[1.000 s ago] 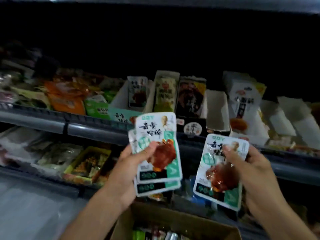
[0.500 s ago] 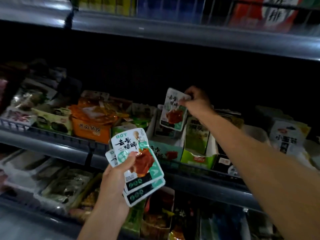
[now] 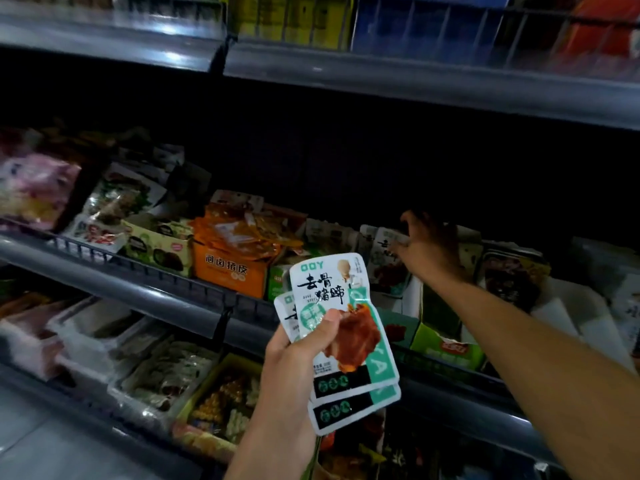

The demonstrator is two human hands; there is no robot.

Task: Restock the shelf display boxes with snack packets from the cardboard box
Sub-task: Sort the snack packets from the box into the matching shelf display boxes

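My right hand [image 3: 427,245] reaches into the display box [image 3: 412,292], fingers on a standing packet [image 3: 388,251] — whether pinching it, I cannot tell. I'd seat it upright behind its row. My left hand [image 3: 298,344] grips the spare packets [image 3: 349,337] — two at least.

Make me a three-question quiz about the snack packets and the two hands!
1. Where is the orange display box?
A. middle shelf
B. floor
C. top shelf

2. What colour trims the snack packets in the left hand?
A. purple
B. teal
C. yellow

3. What is the right hand doing?
A. hanging idle
B. gripping a bottle
C. reaching to the packets in a shelf box

Answers: A, it stands behind the middle shelf's rail; B, a teal band runs down each packet; C, its fingers are at the standing packets.
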